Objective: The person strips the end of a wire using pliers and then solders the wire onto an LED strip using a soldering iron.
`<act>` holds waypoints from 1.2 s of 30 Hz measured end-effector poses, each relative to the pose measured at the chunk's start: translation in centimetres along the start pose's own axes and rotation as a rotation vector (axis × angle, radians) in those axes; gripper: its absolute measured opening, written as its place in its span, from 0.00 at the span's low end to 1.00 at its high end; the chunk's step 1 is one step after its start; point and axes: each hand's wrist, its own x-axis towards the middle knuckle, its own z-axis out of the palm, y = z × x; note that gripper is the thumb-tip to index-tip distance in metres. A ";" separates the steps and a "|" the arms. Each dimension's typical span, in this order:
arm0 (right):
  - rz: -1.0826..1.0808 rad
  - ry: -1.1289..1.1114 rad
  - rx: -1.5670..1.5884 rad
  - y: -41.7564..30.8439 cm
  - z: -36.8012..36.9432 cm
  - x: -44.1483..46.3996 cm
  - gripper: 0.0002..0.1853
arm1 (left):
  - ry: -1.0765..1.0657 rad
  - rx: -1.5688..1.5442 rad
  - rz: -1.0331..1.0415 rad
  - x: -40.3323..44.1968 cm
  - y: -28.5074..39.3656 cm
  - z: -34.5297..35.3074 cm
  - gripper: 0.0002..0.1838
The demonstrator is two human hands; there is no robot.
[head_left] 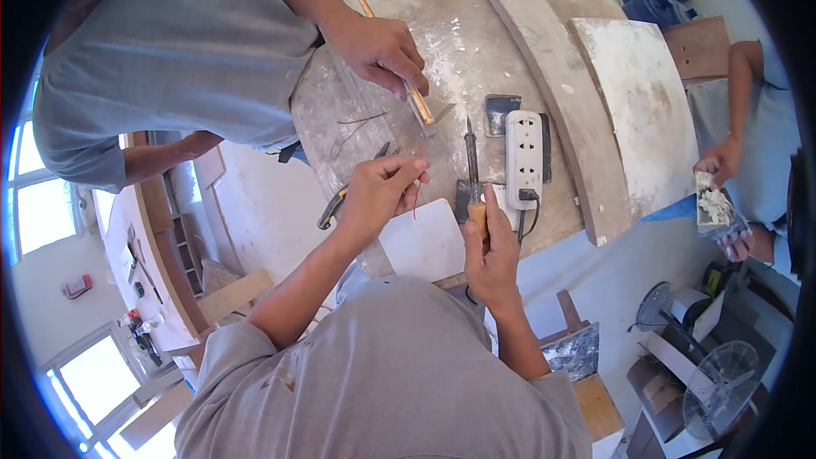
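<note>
My left hand (380, 193) pinches a thin red wire (416, 201) between thumb and fingertips, over the near part of the worktable. In my right hand (493, 257) is a soldering iron (473, 166), held by its wooden handle with the tip pointing up and away from me. Just beyond my left hand, a co-worker's hand (380, 49) grips a thin wooden stick (418, 104) whose end is close to the wire. Pliers (332, 206) lie partly hidden behind my left hand. A white sheet (422, 242) sits between my hands.
A white power strip (524, 161) with a black plug stands right of the iron, beside a dark block (501, 112). Curved boards (561, 110) line the table's right side. Another person at far right holds a putty-covered tool (715, 206). Fans (721, 387) stand lower right.
</note>
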 end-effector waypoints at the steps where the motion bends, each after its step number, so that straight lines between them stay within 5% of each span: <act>1: 0.047 0.002 0.065 0.0 0.2 -0.1 0.27 | 0.006 -0.010 0.020 0.3 -0.2 -0.1 0.13; 36: -0.058 0.090 -0.038 1.6 1.2 0.9 0.17 | 0.056 -0.032 0.016 1.9 0.5 0.2 0.16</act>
